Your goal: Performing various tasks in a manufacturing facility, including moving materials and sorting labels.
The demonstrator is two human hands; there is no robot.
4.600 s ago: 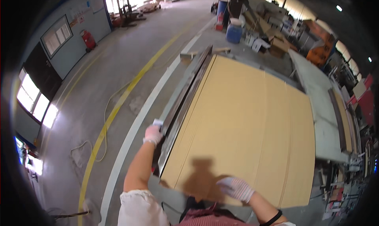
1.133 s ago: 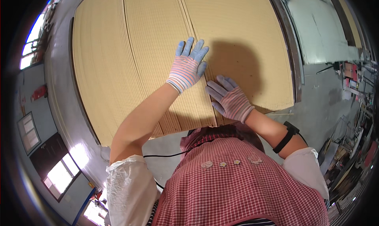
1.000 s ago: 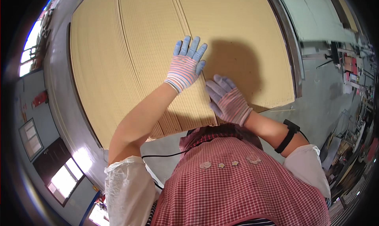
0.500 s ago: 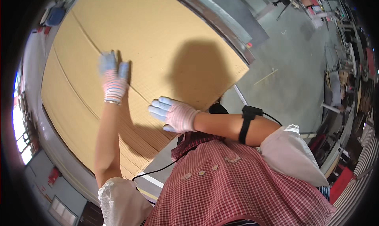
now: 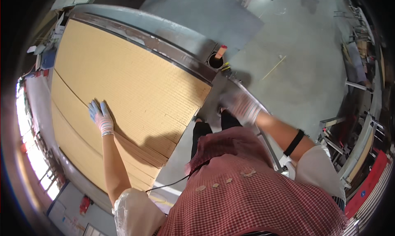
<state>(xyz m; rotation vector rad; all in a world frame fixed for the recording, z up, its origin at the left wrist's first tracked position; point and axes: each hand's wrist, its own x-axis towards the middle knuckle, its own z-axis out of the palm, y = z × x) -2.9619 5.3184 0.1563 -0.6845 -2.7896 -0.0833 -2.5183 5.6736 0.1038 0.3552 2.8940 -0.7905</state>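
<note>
Tan corrugated cardboard (image 5: 135,79) lay to the left, where my left hand (image 5: 101,116) rested flat and released on it; my right hand (image 5: 242,105) hung apart to the right, too blurred to tell whether it grasped anything

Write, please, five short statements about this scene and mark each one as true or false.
1. The striped-gloved left hand is over the large tan corrugated cardboard sheet. True.
2. The blurred, striped-gloved right hand is over the cardboard sheet too. False: the right hand is beyond its edge.
3. A narrow black strap goes around the right forearm. True.
4. The checked cloth apron is green. False: the apron is red and white.
5. The person wears two shiny white sleeve covers. True.
</note>
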